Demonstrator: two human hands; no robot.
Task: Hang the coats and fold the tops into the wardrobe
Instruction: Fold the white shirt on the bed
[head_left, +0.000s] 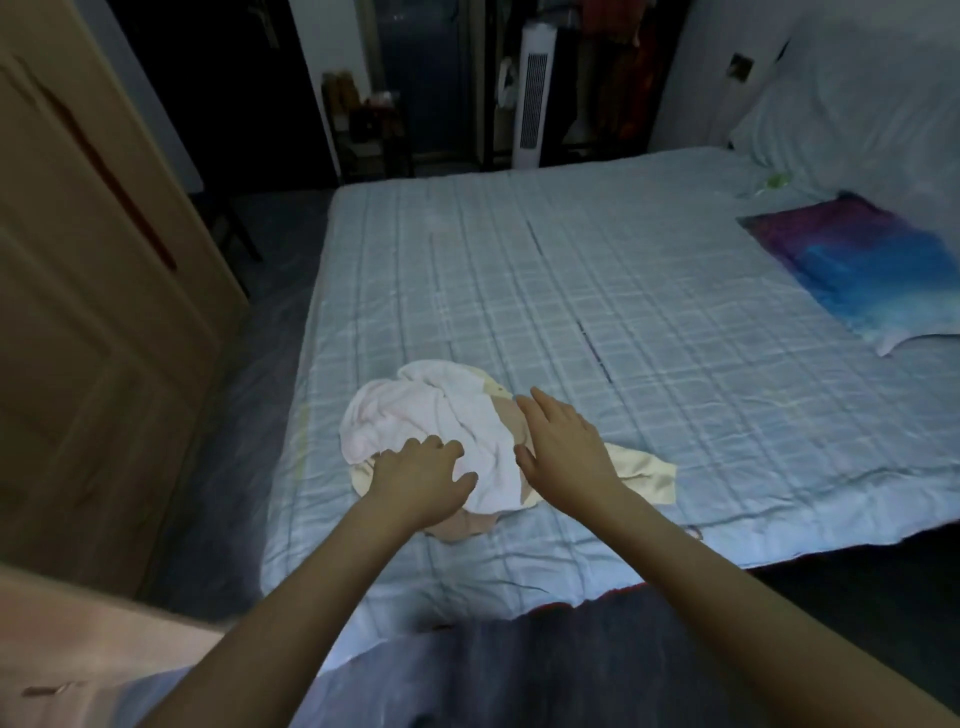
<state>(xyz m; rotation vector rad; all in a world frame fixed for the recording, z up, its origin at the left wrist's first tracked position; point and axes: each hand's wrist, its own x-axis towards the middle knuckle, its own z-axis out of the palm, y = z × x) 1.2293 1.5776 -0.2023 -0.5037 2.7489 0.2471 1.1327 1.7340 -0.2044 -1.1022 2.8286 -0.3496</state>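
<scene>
A crumpled heap of tops lies near the front left of the bed (623, 291): a white top (441, 415) on top, a pale yellow one (647, 475) spreading right, and a beige one (462, 525) underneath at the front. My left hand (421, 475) rests on the heap's front left with fingers spread over the white top. Over the right side of the heap, my right hand (563, 447) is open and flat, fingers pointing away from me. The wooden wardrobe (93, 322) stands at the left, its doors closed.
A blue and purple pillow (862, 265) and a white pillow (852, 104) lie at the bed's right end. A white tower fan (535, 88) and a dark shelf (369, 130) stand beyond the bed. A narrow strip of floor runs between wardrobe and bed.
</scene>
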